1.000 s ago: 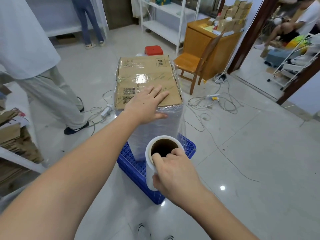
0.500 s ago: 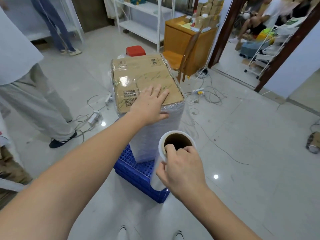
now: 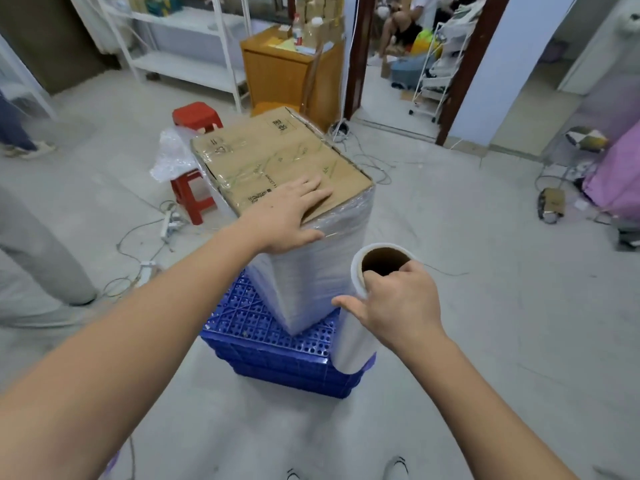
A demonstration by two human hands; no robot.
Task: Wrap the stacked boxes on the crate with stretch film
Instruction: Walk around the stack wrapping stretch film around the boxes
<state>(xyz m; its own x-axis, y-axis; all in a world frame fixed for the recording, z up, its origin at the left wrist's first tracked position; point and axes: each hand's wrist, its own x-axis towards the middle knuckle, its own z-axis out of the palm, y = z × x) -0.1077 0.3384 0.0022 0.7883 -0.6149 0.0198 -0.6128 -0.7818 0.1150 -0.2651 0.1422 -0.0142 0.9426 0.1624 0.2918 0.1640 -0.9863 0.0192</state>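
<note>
Cardboard boxes (image 3: 277, 161) stacked on a blue crate (image 3: 263, 344), sides already sheathed in cloudy film (image 3: 311, 271) from the top edge down to the crate deck; top face bare, brown, taped, printed labels showing. Stack sits toward the crate's far right part, near corner pointing at the camera.

Left hand (image 3: 287, 216) flat on the top box near its front corner — fingers straight and spread, thumb lapping over the wrapped edge, pressing, not gripping.

Right hand (image 3: 398, 303) grasps the roll (image 3: 360, 323) at its upper end: fingers hooked into the brown core opening, thumb stretched across the outside. Roll stands upright just beside the stack's right face, lower end level with the crate's right corner. Whether the film runs taut from roll to stack cannot be told — blur.

Around: red stools (image 3: 194, 157) behind the stack, one carrying crumpled plastic (image 3: 173, 157); cables (image 3: 145, 237) on the grey floor; wooden cabinet (image 3: 277, 71) and white shelving (image 3: 183, 46) farther back; another person's grey trouser leg (image 3: 38, 258) at left
</note>
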